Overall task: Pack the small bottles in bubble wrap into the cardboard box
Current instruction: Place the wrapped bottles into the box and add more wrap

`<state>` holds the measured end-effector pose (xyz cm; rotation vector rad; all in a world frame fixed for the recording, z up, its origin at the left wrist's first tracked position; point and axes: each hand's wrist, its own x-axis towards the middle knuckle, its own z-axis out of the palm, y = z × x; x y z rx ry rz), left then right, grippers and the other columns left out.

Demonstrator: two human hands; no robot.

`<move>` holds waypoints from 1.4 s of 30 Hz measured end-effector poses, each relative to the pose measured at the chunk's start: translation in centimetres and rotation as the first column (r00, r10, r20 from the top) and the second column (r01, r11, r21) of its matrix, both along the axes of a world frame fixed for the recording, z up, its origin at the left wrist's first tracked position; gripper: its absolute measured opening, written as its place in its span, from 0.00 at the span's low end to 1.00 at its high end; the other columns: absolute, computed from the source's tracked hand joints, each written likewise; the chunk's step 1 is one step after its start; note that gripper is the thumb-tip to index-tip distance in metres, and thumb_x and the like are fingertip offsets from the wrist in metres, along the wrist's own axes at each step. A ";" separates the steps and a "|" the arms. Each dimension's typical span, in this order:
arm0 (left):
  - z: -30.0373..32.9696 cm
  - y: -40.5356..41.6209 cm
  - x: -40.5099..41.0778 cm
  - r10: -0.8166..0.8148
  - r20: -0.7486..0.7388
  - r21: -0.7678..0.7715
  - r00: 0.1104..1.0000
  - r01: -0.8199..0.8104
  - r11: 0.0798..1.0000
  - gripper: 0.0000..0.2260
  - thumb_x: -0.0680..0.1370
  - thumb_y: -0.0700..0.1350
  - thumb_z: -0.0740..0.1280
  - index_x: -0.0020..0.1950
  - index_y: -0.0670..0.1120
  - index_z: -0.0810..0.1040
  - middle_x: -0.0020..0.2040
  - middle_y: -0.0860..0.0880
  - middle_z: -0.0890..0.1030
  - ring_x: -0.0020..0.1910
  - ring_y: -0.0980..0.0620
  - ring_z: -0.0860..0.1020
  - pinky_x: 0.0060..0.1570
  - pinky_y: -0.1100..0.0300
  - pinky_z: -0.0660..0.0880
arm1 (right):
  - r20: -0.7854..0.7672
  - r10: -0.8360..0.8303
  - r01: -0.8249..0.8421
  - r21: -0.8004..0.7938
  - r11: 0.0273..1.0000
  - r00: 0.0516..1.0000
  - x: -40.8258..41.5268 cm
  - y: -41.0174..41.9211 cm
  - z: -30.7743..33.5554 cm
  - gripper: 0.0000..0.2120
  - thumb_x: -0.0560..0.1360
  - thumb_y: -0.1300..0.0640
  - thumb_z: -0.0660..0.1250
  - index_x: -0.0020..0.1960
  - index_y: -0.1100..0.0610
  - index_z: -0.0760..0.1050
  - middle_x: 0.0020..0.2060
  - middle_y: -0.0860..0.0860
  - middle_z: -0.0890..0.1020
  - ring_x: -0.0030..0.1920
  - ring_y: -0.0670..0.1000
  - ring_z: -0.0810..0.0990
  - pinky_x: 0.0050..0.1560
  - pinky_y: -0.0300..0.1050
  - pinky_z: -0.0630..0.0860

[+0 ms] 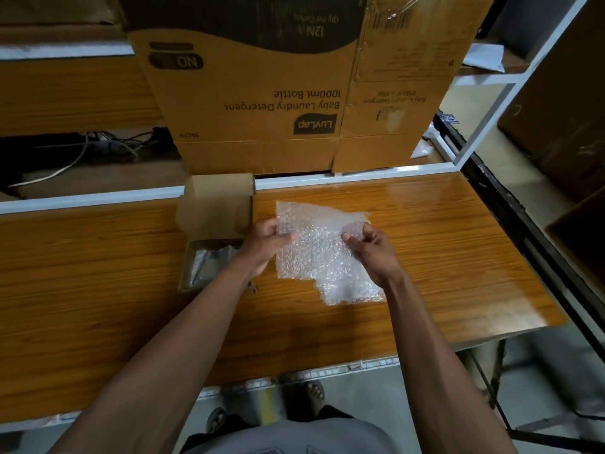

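We note left hand [268, 235] fingers [285, 238] and right hand [368, 244] fingers [349, 236] each pinching the bubble wrap [322, 257]: clear, crinkled, ragged-edged sheet. It lies on the worktop [458, 244], long axis running far-left to near-right. The open cardboard box [212, 231] sits just left.

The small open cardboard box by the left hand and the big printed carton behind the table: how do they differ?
The small plain brown cardboard box lies on the wooden table with its flap raised and something wrapped inside; the big printed detergent carton stands behind the table's white rail. The small box is unprinted; the carton's lettering reads upside down. The carton is far larger. Both are brown corrugated cardboard.
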<state>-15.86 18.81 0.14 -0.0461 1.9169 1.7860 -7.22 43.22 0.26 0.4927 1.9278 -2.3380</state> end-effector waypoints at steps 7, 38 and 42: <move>2.0 -5.2 -0.5 -0.021 -0.249 -0.085 0.968 0.000 0.996 0.13 0.80 0.27 0.66 0.51 0.43 0.84 0.55 0.46 0.84 0.59 0.42 0.82 0.47 0.56 0.83 | -0.031 0.078 -0.073 0.142 0.987 0.996 -1.2 -3.0 1.4 0.17 0.80 0.78 0.60 0.53 0.59 0.80 0.50 0.51 0.84 0.43 0.48 0.78 0.39 0.41 0.74; 3.5 -16.7 0.5 -0.153 -0.253 -0.138 0.955 0.121 0.983 0.15 0.81 0.40 0.73 0.67 0.47 0.80 0.60 0.44 0.83 0.54 0.52 0.82 0.52 0.56 0.82 | -0.017 0.076 -0.071 0.200 0.977 0.997 -1.8 -12.7 2.4 0.20 0.78 0.65 0.74 0.67 0.52 0.79 0.40 0.48 0.65 0.41 0.52 0.68 0.35 0.40 0.73; 3.9 -16.1 0.4 -0.330 -0.267 -0.289 0.905 0.252 0.924 0.16 0.77 0.53 0.77 0.64 0.52 0.83 0.56 0.53 0.86 0.58 0.56 0.83 0.57 0.57 0.78 | -0.048 0.183 -0.160 0.307 0.938 0.982 -1.9 -14.0 3.3 0.20 0.79 0.64 0.74 0.69 0.52 0.77 0.38 0.47 0.63 0.35 0.45 0.65 0.34 0.38 0.71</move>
